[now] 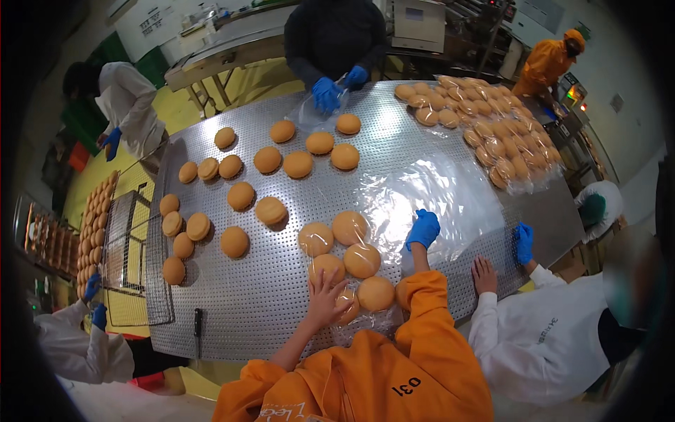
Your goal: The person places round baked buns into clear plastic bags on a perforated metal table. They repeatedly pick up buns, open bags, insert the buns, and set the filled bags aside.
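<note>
My bare left hand (326,305) lies with fingers spread on a clear plastic bag of round golden buns (362,260), near the table's front edge. It rests over the lower left buns and partly covers them. In its blue glove, my right hand (423,229) is curled over a pile of flat clear plastic bags (464,195). Whether its fingers pinch the film cannot be seen. Several loose buns (241,196) are scattered on the perforated metal table (274,295) to the left and beyond.
Filled bun bags (511,142) are stacked far right. A black-handled knife (198,323) lies front left, near a wire rack (126,264). Across the table, a person's gloved hands (328,95) hold a plastic bag. At right, a co-worker's hands (484,275) touch the table.
</note>
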Demonstrator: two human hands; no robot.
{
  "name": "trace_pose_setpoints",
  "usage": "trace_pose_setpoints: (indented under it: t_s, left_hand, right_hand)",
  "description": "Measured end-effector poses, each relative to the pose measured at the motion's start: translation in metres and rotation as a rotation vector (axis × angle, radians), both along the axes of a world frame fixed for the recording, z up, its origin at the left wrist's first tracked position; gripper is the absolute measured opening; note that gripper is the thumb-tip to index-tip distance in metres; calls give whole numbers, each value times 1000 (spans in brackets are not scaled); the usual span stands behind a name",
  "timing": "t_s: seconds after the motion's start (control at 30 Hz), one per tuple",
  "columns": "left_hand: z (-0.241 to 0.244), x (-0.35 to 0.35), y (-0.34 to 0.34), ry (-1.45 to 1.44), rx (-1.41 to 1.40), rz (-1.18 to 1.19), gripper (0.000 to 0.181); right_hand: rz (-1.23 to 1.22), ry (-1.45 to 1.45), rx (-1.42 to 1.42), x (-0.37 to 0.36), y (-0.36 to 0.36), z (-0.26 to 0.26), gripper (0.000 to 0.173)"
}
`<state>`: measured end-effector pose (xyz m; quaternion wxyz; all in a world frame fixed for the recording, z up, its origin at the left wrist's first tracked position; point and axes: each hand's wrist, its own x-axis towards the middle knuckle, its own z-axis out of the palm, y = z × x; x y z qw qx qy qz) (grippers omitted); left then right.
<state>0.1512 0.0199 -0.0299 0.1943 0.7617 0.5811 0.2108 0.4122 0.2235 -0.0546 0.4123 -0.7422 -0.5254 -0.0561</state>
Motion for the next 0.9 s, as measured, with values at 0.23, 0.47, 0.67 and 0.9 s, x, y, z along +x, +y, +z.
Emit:
trace_pose_setpoints:
  t_s: [0.23, 0.47, 0.67, 0.9]
  left_hand:
    - [3, 6, 3, 93, -99, 22, 51]
    - [-13, 0, -3, 165, -27, 66, 49]
    - [-11, 7, -1, 143, 72, 42, 49]
    - [3, 6, 12, -68, 20, 124, 56]
  right_hand:
    - [151, -203, -50, -4, 20, 5, 13]
    - [190, 239, -307, -12, 84, 5, 72]
    - [141, -403, -338, 14, 108, -12, 22]
    - [522, 170, 220, -61, 40, 122, 23]
